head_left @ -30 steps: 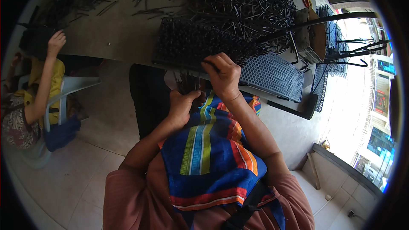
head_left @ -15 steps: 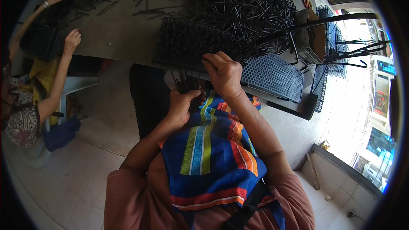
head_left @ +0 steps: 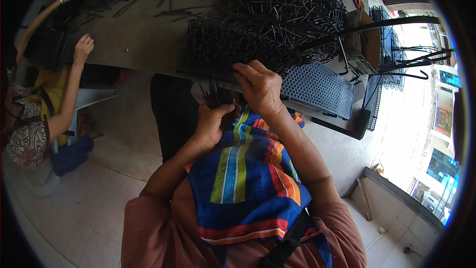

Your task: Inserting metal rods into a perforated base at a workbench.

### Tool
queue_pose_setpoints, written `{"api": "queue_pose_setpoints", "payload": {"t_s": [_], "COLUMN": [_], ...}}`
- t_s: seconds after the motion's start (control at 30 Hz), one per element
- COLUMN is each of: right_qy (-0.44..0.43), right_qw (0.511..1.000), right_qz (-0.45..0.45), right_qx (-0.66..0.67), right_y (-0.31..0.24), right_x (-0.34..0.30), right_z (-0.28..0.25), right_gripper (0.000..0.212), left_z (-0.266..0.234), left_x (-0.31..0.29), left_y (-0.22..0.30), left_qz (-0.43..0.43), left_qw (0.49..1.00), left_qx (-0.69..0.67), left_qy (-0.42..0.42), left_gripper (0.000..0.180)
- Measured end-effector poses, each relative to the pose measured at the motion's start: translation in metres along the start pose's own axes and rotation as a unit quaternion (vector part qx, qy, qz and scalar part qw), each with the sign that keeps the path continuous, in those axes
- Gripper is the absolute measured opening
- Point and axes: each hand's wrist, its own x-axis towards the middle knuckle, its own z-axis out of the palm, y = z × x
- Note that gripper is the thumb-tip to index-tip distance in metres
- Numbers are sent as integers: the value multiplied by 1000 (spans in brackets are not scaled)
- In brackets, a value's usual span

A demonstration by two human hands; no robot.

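My left hand [head_left: 212, 123] is closed around a bundle of thin dark sticks [head_left: 216, 97], their ends pointing up toward the table edge. Above and to the right of it, my right hand [head_left: 260, 88] is pinched at the near edge of a perforated plate [head_left: 322, 89]. Whatever its fingertips hold is hidden or too small to make out. Many similar dark sticks stand upright, packed close together [head_left: 223, 47], across the left part of the plate. The right part shows bare round holes.
A large heap of loose black sticks [head_left: 292, 5] lies behind the plate. A cardboard box [head_left: 359, 39], long curved black rods [head_left: 386, 22] and wire racks [head_left: 389, 49] are at the right. At the left another person's hand [head_left: 84, 48] rests near a dark block [head_left: 49, 49].
My right hand has shifted very slightly left, and the bundle in my left hand has tilted a little. The other person's far arm has moved slightly right and up.
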Motion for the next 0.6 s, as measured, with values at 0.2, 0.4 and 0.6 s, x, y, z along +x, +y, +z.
{"api": "queue_pose_setpoints", "payload": {"t_s": [0.2,0.4,0.6], "right_qy": [-27,-21,25], "right_qw": [997,998,999], "right_qz": [-54,-40,-17], "right_qx": [-38,-41,-26], "right_y": [0,2,8], "right_x": [3,2,-4], "right_z": [2,4,4], "right_gripper": [16,12,14], "left_z": [-3,-2,1], "left_x": [4,3,3], "left_y": [-2,0,0], "left_qz": [-6,-2,-1], "left_qw": [1000,1000,1000], "left_qx": [-24,-4,4], "left_qy": [4,7,-5], "left_gripper": [19,18,18]}}
